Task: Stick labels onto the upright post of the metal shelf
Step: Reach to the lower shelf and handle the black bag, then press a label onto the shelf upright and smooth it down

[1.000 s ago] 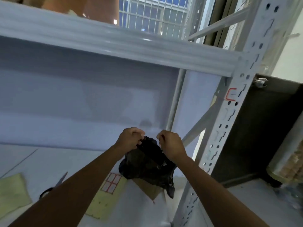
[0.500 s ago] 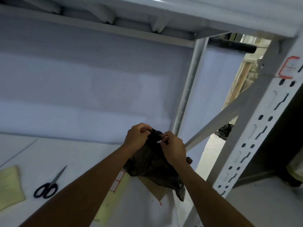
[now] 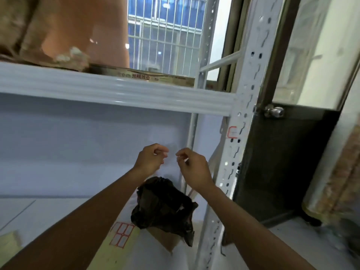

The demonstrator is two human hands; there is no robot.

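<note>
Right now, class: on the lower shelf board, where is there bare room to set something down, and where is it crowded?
Bare: the shelf board left of the forearms, back to the rear wall. Crowded: around the black bag, with the label sheet by it, a yellow sheet at the far left edge, and the left hand and right hand above.

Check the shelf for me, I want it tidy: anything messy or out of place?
A crumpled black plastic bag lies loose on the lower shelf, over a torn piece of cardboard beside the label sheet. Nothing else stands out.
</note>
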